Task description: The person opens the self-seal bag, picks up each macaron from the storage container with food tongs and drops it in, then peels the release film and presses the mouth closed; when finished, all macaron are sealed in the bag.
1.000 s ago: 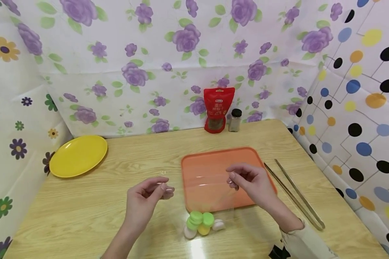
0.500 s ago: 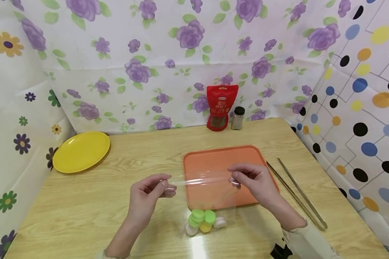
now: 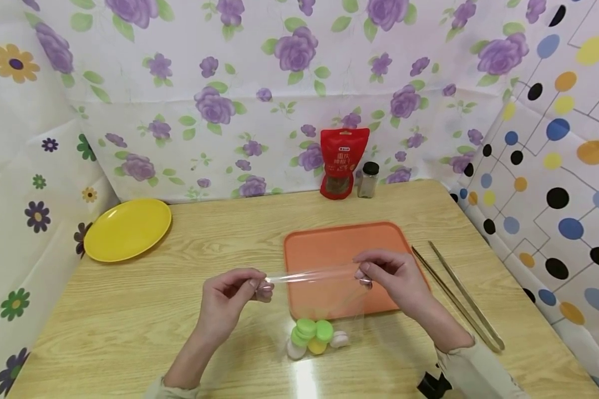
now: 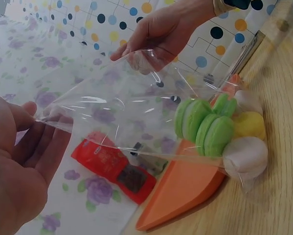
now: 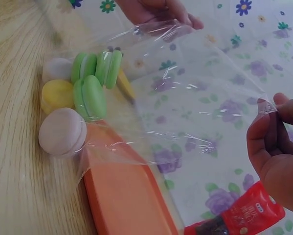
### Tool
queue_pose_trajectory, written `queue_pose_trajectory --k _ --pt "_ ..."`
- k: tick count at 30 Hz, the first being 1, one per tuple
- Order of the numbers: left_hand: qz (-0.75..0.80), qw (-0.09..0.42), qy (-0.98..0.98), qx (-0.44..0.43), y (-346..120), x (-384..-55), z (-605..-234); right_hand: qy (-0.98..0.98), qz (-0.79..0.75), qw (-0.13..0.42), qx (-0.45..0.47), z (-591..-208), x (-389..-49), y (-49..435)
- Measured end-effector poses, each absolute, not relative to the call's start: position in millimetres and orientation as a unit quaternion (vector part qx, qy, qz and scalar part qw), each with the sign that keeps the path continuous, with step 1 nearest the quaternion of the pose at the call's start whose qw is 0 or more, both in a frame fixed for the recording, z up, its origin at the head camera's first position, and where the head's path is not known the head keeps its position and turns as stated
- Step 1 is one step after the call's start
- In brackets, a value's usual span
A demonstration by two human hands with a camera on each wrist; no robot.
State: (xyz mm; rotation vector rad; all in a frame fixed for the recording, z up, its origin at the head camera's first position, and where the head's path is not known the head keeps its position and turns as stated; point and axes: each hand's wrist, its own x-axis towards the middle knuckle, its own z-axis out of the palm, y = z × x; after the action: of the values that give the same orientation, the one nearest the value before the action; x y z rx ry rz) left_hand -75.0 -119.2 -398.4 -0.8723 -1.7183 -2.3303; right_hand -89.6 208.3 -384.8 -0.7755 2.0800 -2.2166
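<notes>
A clear plastic bag (image 4: pixel 131 105) is stretched between both hands, its top edge pulled nearly straight. At one upper corner my left hand (image 3: pixel 227 299) pinches the film between thumb and fingers. The opposite corner is pinched by my right hand (image 3: pixel 394 280). Several macarons lie at the bottom of the bag: green macarons (image 4: pixel 192 120), a yellow macaron (image 5: pixel 57 96) and pale pinkish-white macarons (image 5: pixel 62 131). In the head view the bag hangs in front of the orange tray (image 3: pixel 339 238), with the macarons just nearer than its front edge.
Metal tongs (image 3: pixel 459 293) lie right of the tray. At the back stand a red pouch (image 3: pixel 343 163) and a small black-capped jar (image 3: pixel 368 180). A yellow plate (image 3: pixel 128 230) sits at the far left. Patterned cloth walls (image 3: pixel 179 66) enclose the wooden table (image 3: pixel 219 233).
The bag's top edge has been drawn tauter and straighter between the hands. Both hands keep their pinch, and the head view has shifted slightly.
</notes>
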Motion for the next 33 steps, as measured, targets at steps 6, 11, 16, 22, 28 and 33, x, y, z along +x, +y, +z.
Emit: queue_pose_trajectory --k 6,11,16,22,28,33 --pt "-0.769 0.053 -0.554 -0.314 -122.0 -77.3 -402.7 0.644 -0.707 -0.007 -0.292 -385.9 -90.2 209.7" --pt "-0.765 0.061 -0.551 -0.329 -123.2 -79.1 -406.9 0.647 -0.7 -0.014 -0.301 -385.6 -90.0 210.2" --pt "-0.749 0.067 -0.568 -0.334 -124.1 -79.3 -406.6 0.654 -0.692 -0.023 -0.305 -385.5 -89.4 212.0" --pt "-0.734 0.081 -0.578 -0.346 -122.6 -81.4 -407.1 0.682 -0.663 -0.025 -0.307 -386.1 -88.4 217.0" --pt "-0.721 0.097 -0.579 -0.368 -122.3 -81.7 -406.5 0.696 -0.63 -0.043 -0.341 -386.8 -89.8 220.8" --pt "-0.711 0.115 -0.574 -0.389 -123.0 -80.2 -405.2 0.674 -0.63 -0.041 -0.384 -387.4 -93.8 221.2"
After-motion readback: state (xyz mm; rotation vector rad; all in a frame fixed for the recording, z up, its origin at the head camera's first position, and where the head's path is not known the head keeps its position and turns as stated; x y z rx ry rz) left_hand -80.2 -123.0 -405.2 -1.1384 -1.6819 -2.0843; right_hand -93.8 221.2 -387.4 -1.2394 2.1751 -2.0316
